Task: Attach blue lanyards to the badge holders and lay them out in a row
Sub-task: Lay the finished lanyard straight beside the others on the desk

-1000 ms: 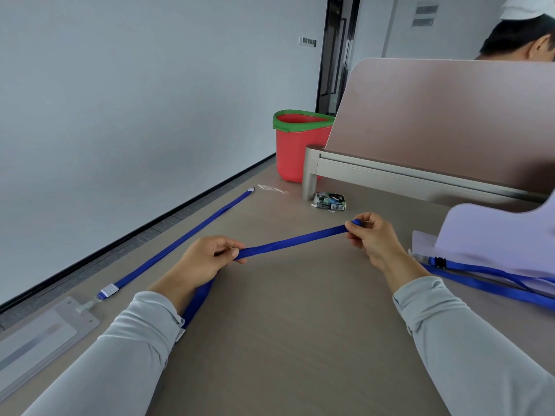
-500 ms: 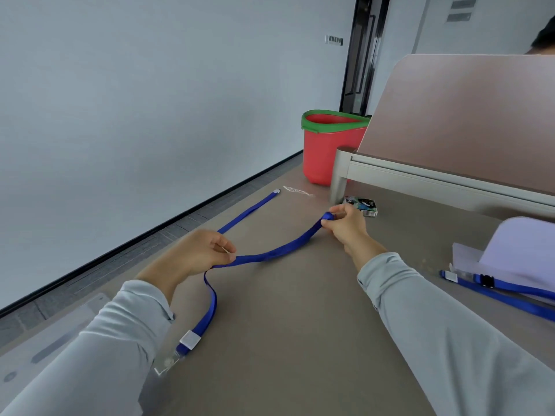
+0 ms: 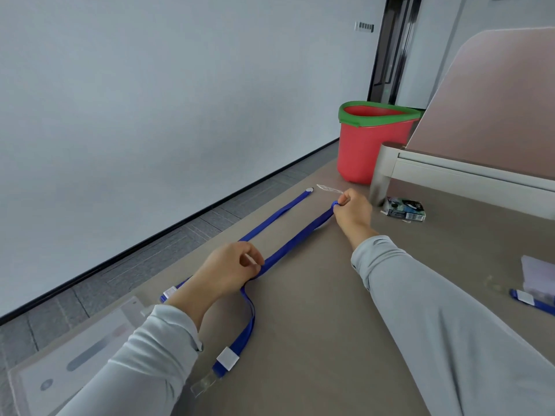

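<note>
blue lanyard: stretched, near tail curved (white tag, clear clip) | second lanyard: flat alongside | badge holder: flat, near-left

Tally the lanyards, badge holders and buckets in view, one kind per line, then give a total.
Blue lanyards: 3 (held lanyard, desk-edge lanyard, right-side lanyard)
Badge holder: 1
Red bucket: 1
Total: 5

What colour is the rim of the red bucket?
The bucket has a green rim. The head view, the only one, shows it clearly.
</note>
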{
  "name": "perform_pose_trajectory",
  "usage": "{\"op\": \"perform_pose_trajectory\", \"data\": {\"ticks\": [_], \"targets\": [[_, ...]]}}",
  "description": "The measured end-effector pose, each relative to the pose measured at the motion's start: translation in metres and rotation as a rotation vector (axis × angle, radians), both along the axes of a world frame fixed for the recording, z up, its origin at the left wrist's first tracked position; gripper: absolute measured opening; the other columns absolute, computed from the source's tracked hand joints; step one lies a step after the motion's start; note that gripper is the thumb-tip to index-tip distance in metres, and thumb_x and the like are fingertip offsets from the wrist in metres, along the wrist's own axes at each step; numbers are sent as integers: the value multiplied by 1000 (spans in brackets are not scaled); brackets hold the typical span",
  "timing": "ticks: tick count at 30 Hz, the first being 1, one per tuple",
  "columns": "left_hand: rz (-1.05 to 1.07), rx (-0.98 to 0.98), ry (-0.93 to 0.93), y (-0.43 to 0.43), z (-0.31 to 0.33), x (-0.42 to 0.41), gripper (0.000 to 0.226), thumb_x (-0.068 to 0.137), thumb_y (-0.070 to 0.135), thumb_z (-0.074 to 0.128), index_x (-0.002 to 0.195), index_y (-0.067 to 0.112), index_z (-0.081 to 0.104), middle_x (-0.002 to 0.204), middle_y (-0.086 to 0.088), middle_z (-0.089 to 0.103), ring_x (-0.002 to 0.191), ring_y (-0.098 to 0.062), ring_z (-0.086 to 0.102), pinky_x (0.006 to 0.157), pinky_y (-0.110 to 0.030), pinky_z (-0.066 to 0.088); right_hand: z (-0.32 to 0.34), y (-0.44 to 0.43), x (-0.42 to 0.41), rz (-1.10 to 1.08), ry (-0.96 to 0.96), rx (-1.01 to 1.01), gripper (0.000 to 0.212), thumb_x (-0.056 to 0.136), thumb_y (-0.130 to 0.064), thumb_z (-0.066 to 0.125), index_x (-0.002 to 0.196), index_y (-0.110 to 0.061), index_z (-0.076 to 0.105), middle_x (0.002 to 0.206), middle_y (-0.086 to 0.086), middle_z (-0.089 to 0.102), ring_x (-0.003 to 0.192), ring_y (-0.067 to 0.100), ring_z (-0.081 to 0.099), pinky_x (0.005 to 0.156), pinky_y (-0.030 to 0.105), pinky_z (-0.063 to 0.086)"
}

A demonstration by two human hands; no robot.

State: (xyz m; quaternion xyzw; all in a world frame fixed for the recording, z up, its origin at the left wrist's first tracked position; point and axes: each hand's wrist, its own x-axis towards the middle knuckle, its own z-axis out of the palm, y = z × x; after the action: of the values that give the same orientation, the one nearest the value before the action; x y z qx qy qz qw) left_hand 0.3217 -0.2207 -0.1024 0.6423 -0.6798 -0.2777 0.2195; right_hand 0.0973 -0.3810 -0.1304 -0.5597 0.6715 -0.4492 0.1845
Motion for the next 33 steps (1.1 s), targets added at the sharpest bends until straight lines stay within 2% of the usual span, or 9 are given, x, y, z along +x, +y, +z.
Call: {"op": "perform_pose_trajectory", "data": {"ticks": [4, 7, 11, 15, 18, 21, 24, 29, 33], "targets": [[0, -77, -69, -2, -7, -1, 17, 92, 15, 51, 98, 26, 62, 88, 10, 58, 77, -2, 51, 60, -8, 35, 0, -8, 2, 39, 50, 5, 18, 80, -2, 54, 77, -19, 57, 80, 0, 60, 78, 17, 53, 68, 21, 35], [-4, -133, -157, -3, -10, -1, 19, 92, 19, 50, 106, 25, 63, 95, 9, 54, 81, -4, 49, 63, -11, 36, -1, -14, 4, 62, 35, -23, 19, 81, -1, 55, 77, -16, 65, 87, 4, 69, 84, 18, 60, 70, 18, 36], [-18, -173, -223, -4, -15, 0, 21, 92, 21, 50, 108, 26, 63, 96, 9, 53, 79, -4, 50, 70, -13, 36, -2, -18, 6, 102, 107, -19, 22, 84, -2, 54, 89, -11, 73, 99, 5, 72, 97, 20, 64, 80, 17, 40], [-22, -185, -244, -4, -18, -1, 24, 93, 22, 49, 114, 29, 60, 99, 9, 50, 82, -5, 51, 75, -17, 42, -4, -17, 10, 148, 326, 68, 20, 87, -18, 55, 92, -10, 72, 104, 9, 69, 105, 28, 58, 87, 31, 47], [-38, -194, -272, -4, -18, -2, 29, 95, 24, 46, 121, 32, 57, 108, 6, 53, 87, -9, 55, 81, -24, 48, -1, -8, 12, 150, 450, 69, 27, 87, -28, 58, 107, -13, 67, 123, 8, 55, 118, 31, 46, 96, 34, 41], [-57, -195, -297, -3, -17, -2, 31, 96, 24, 44, 124, 32, 55, 113, 5, 53, 95, -12, 56, 85, -27, 48, 6, 10, 14, 207, 461, -112, 23, 86, -20, 61, 106, -11, 67, 113, 10, 57, 108, 28, 52, 92, 33, 41], [-59, -211, -292, -1, -16, -2, 31, 96, 23, 43, 124, 31, 55, 113, 5, 54, 95, -12, 56, 85, -28, 48, 11, 32, 22, 404, 540, -193, 21, 87, -17, 60, 104, -12, 69, 104, 8, 65, 94, 24, 60, 83, 28, 43], [-70, -218, -298, 0, -16, -2, 33, 97, 21, 41, 125, 30, 54, 115, 3, 54, 98, -13, 56, 86, -27, 48, 7, 48, 28, 492, 737, 24, 34, 96, -28, 45, 123, -13, 58, 130, 4, 56, 120, 21, 49, 98, 32, 39], [-95, -214, -329, -1, -16, -1, 35, 97, 20, 39, 129, 30, 51, 115, 2, 53, 101, -13, 54, 85, -25, 45, 6, 49, 31, 475, 774, 88, 38, 96, -34, 42, 125, -13, 55, 130, 5, 55, 118, 23, 50, 96, 36, 43]]}}
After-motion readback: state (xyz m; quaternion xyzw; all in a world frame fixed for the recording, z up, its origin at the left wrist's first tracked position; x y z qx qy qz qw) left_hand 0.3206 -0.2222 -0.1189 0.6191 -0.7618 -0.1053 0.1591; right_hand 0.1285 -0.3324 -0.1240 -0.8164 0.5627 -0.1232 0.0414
